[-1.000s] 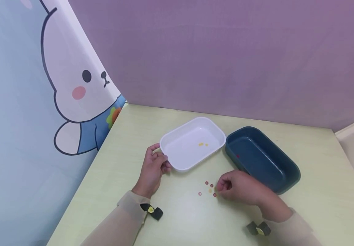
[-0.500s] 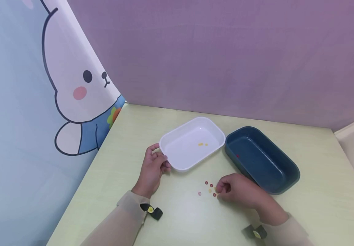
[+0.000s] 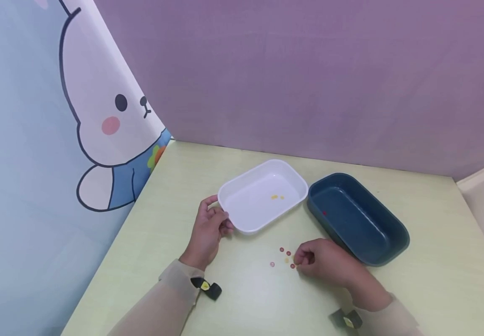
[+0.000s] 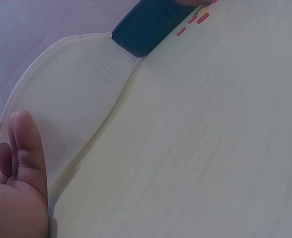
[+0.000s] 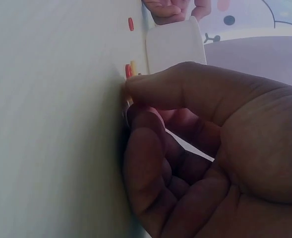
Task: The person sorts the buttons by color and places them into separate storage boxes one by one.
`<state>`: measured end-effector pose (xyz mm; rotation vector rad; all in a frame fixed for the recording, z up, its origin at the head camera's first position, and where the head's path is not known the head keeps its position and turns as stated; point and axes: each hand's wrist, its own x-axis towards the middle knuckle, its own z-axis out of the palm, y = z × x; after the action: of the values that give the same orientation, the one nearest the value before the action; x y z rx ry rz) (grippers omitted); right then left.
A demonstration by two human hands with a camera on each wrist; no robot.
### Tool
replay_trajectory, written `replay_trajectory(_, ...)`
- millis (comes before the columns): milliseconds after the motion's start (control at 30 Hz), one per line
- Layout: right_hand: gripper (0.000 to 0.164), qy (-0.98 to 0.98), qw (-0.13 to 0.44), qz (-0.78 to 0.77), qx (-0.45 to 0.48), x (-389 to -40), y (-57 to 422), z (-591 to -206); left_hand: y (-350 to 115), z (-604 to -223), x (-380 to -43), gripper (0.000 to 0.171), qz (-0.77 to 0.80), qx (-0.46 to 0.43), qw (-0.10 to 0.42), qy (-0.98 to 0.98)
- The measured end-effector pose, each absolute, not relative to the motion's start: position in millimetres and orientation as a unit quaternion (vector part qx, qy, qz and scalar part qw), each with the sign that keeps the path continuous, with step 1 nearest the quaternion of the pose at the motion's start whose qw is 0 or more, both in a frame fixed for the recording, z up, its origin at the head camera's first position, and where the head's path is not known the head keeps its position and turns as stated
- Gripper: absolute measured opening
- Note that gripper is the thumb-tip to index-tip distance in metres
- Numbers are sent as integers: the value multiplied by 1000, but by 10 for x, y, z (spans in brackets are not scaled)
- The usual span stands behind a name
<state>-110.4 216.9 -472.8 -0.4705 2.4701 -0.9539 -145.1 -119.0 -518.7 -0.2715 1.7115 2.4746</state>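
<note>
My left hand [image 3: 208, 233] holds the near left corner of a white tray [image 3: 242, 219], thumb at the rim and fingers along the outside. Several yellow buttons [image 3: 274, 197] lie in that tray. At the table, my right hand [image 3: 327, 261] has curled fingers, thumb and forefinger pinching at what looks like a small yellow button [image 5: 126, 90], mostly hidden by the fingertips. Beside those fingertips lie several red buttons [image 3: 288, 253], a yellow button [image 3: 286, 261] and a pale pink button [image 3: 272, 264].
A dark blue tray [image 3: 386, 228] stands right of the white one, their rims close together, with a red button [image 3: 325, 213] inside. The light table [image 3: 242, 298] meets a purple wall [image 3: 309, 84] behind. A rabbit-print curtain [image 3: 99, 93] hangs at the left.
My right hand has shifted slightly down and left, staying at the buttons on the table. My left hand and both trays have barely moved.
</note>
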Motion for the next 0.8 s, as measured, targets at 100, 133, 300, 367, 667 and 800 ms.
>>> replay_trajectory(100,21,898,222,-344,-164,-1100,2150,-4714,-1194,-5165,-1441,55,818,-90,60,565)
replay_trajectory(133,22,899,220,-343,-162,-1099,2146,-4711,-1196,-5162,-1439,55,818,-89,60,565)
replay_trajectory(300,23,899,215,-345,-165,-1084,2128,-4714,-1206,-5155,-1435,56,819,-89,63,563)
replay_trajectory(367,24,900,215,-342,-164,-1082,2124,-4722,-1205,-5156,-1437,55,819,-90,64,563)
replay_trajectory(667,21,913,201,-320,-156,-1058,2080,-4727,-1204,-5152,-1434,55,818,-95,62,564)
replay_trajectory(800,24,917,188,-312,-160,-1042,2060,-4717,-1207,-5149,-1431,54,818,-96,62,564)
